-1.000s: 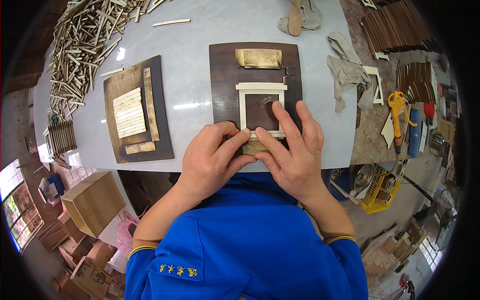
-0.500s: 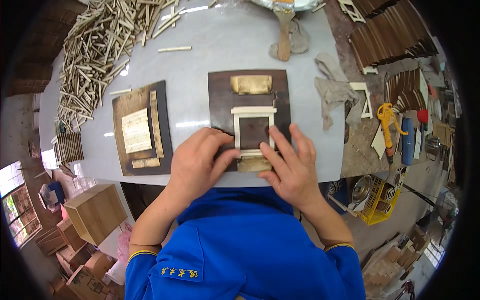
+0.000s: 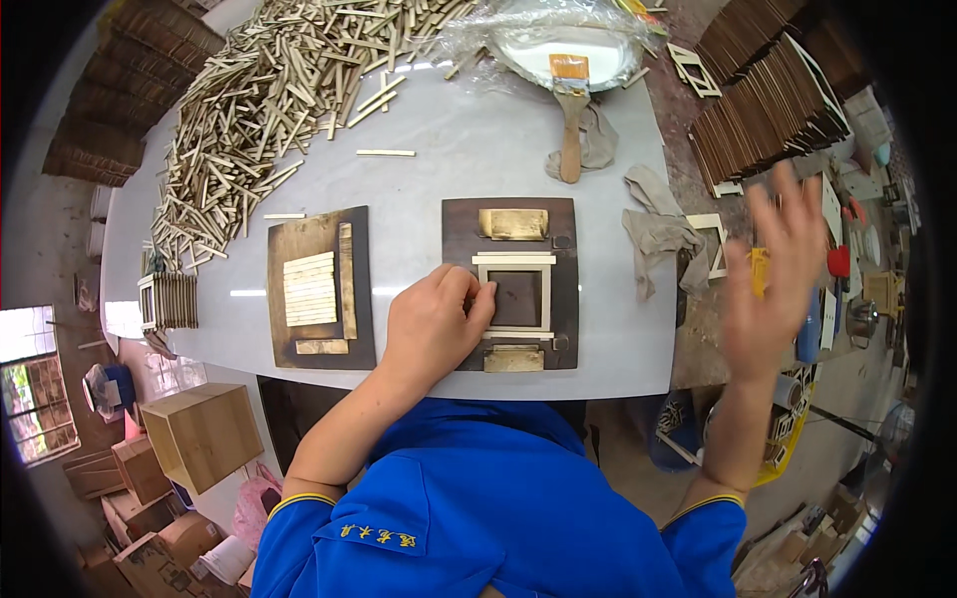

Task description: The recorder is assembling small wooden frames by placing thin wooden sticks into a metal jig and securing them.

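Observation:
A dark brown wooden panel [image 3: 461, 221] lies flat on the table before me. Near its middle sits a small pale wooden frame [image 3: 545, 299], with thin strips above and below it. My left hand [image 3: 434, 321] is closed, thumb and curled fingers together at the frame's left side; what they pinch, if anything, is hidden. My right hand [image 3: 781, 269] is raised off to the right, blurred, fingers spread and nothing visible in them. To the left lies a second panel [image 3: 289, 239] bearing a block of pale slats [image 3: 310, 289] and brownish strips.
A heap of small wooden sticks [image 3: 259, 120] covers the far left. A brush [image 3: 570, 130] rests at a plastic-wrapped basin of white liquid [image 3: 528, 45]. Grey gloves [image 3: 663, 229] lie right, near another pale frame [image 3: 710, 239]. Stacked brown panels [image 3: 768, 110] stand at far right.
My right hand has left the frame and swung up to the right. My left hand stays at the frame's left side, its fingers more curled. The view has shifted.

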Motion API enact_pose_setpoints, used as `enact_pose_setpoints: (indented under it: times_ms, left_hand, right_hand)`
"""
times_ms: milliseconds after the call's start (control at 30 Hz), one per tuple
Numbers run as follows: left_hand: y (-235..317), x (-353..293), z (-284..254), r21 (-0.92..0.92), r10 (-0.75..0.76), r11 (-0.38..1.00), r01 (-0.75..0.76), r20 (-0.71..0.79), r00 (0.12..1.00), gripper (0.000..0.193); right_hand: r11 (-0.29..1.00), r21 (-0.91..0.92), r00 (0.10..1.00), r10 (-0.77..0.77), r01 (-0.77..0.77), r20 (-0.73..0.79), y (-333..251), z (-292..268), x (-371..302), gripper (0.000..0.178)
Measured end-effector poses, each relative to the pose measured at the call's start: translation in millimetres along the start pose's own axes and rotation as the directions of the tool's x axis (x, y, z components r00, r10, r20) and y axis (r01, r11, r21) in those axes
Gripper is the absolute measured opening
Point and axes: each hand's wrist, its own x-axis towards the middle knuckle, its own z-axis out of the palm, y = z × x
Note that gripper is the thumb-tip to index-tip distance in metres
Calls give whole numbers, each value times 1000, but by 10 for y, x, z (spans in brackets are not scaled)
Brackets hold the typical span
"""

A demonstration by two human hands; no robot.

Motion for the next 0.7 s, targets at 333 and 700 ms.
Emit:
enact_pose_setpoints:
  times_ms: [333,700]
  left_hand:
    - [-229,-64,-219,-152,-17,988,-23,-255,967,21]
    - [-941,-114,-1060,-577,-386,360,733,623,681,28]
  right_hand:
    - [878,-478,973,-83,-32,-217,1390,-187,1115,38]
    - [870,-470,981,192,-149,43,2073,197,1302,36]
